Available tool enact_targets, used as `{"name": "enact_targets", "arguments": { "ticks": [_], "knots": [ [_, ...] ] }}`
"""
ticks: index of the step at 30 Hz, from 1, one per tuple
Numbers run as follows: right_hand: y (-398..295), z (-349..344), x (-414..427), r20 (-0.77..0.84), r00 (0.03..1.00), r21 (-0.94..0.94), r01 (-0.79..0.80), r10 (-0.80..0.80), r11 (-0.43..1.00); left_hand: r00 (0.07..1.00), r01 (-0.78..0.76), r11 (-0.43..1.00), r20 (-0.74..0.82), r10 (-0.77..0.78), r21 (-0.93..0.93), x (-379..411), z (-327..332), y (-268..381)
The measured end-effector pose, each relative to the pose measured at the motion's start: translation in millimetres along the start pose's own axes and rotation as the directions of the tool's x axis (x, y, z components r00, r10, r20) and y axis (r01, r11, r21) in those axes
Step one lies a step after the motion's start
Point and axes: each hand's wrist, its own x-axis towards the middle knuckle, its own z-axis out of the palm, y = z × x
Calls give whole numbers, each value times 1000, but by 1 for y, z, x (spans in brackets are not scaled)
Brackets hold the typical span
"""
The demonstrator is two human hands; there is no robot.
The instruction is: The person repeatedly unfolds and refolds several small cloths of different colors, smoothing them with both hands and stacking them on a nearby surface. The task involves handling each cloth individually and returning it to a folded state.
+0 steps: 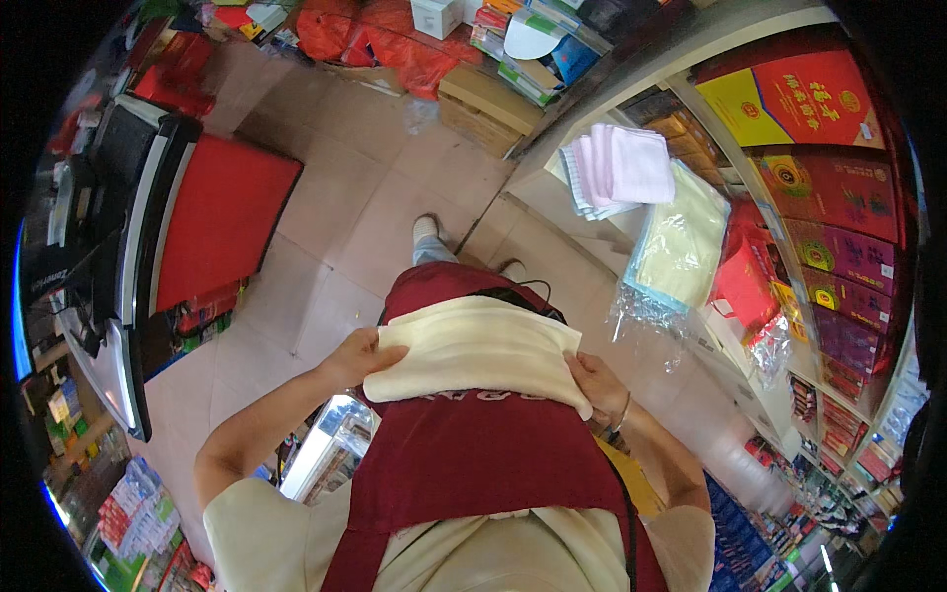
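A pale yellow cloth [473, 351], folded into a wide band, stretches between my two hands in front of a dark red apron [488, 451]. My left hand [366, 355] pinches its left end, thumb on top. The right end is gripped by my right hand [598, 385], whose fingers are partly hidden behind the cloth. Off to the right, folded pink and white cloths [629, 163] lie in a stack on a pale shelf ledge. Beside and partly under them is a clear plastic packet [681, 237] with yellow and light blue cloth inside.
Shelves at right hold red and purple gift boxes [843, 251]. A red bag [747, 288] rests on the ledge. To the left stands a red-topped counter [222, 222] with a black machine [96, 214]. Cardboard boxes [484, 111] and red plastic bags [377, 44] sit on the tiled floor ahead.
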Motion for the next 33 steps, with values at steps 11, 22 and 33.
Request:
{"name": "enact_targets", "arguments": {
  "ticks": [11, 22, 33],
  "knots": [
    [-69, -37, 41, 545, 806, -566, 555, -228, 610, 1000, 9, 981, -8, -11, -194, 12, -11, 4],
    [-91, -20, 61, 390, 888, -597, 445, -243, 668, 758, -579, 723, -79, 648, 375, -28, -12, 121],
    [-134, -29, 35, 492, 720, -377, 683, -489, 625, 674, -614, 549, 16, 738, 567, -65, 13, 168]
  ]
}}
